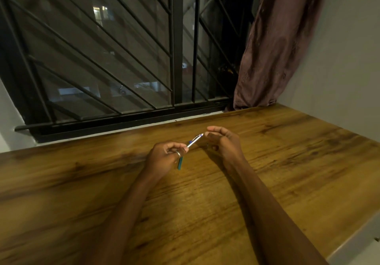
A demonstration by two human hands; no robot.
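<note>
My left hand [164, 158] pinches a slim silver pen part [195, 140] with blue marks, its tip pointing up and right. A teal pen piece [180, 163] also sticks out below that hand's fingers. My right hand [224, 140] hovers just right of the pen tip with curled fingers. A small dark bit shows under its fingers, too small to tell what it is. Both hands are above the wooden table [205, 192].
A window with black metal bars [115, 59] runs along the table's far edge. A brown curtain [273, 44] hangs at the back right beside a pale wall [339, 59]. The table's right edge [349, 244] is close to my right forearm.
</note>
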